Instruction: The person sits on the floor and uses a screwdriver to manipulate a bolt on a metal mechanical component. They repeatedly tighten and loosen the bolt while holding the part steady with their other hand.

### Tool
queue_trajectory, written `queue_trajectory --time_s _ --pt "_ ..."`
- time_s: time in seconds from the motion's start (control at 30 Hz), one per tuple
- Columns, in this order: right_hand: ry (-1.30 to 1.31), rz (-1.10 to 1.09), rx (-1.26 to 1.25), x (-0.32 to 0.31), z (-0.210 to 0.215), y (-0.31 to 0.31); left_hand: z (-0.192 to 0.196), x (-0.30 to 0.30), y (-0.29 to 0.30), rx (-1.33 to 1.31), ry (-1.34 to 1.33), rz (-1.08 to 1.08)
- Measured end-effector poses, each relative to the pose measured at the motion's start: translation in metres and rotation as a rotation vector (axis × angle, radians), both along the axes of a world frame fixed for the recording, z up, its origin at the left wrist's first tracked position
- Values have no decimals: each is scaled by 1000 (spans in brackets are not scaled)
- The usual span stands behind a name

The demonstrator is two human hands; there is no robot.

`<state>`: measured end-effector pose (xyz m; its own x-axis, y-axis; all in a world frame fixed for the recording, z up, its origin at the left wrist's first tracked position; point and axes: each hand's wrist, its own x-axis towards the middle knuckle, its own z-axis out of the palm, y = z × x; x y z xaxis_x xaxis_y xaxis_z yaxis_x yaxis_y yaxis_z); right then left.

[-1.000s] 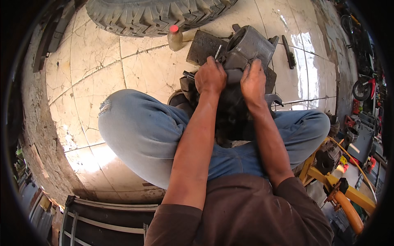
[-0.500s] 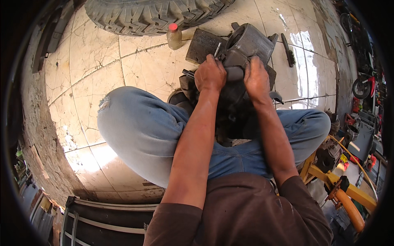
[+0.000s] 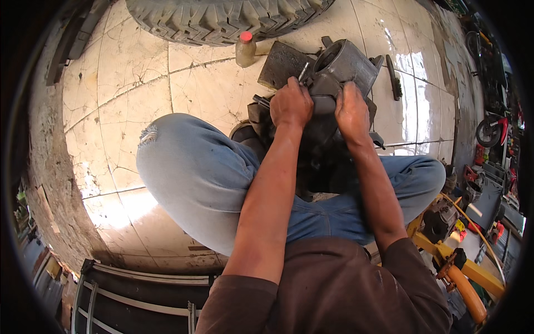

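Cracked pale floor tiles [image 3: 128, 72] fill the left of the view; a large treaded tyre [image 3: 222, 19] lies along the top edge. Just below its tread stands a small bottle with a red cap [image 3: 245, 49]. Person squats, knees in blue jeans [image 3: 194, 172] spread to either side.

Left hand [image 3: 290, 104]: fingers curled shut around a thin metal tool [image 3: 303, 72] whose tip points up toward the grey metal engine part [image 3: 345, 64]; hand rests against the part's left side.

Engine part sits on the floor between the knees, a round bore open at its top, a dark flat plate [image 3: 281, 64] just behind its left.

Right hand [image 3: 351, 108]: closed over the part's lower right side, gripping it.

Further right, a dark brush [image 3: 394, 78] lies on the tiles, apart from the part. Yellow equipment [image 3: 473, 273] at lower right.
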<state>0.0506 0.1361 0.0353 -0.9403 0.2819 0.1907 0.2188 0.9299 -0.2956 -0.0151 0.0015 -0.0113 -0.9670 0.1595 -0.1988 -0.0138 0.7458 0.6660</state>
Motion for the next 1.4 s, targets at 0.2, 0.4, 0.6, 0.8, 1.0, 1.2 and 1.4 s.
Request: queue_trajectory --time_s 0.2,0.4,0.6,0.8,1.0,1.2,1.4 --pt "17 -18 10 5 3 6 -1 -2 0 21 -4 6" --pt "-3 -48 49 4 1 0 1 1 0 19 -33 -8" --pt "6 -57 111 4 -6 1 3 -1 -1 69 -60 -5" --pt "12 -27 74 8 -8 6 0 -2 0 53 -43 -6" --pt "7 -10 95 8 -3 6 0 1 -2 37 -45 -4" --pt "10 -47 73 2 -7 -2 0 4 -2 31 -47 -16" --pt "-15 -56 71 2 -7 -4 0 -3 1 33 -50 -12"
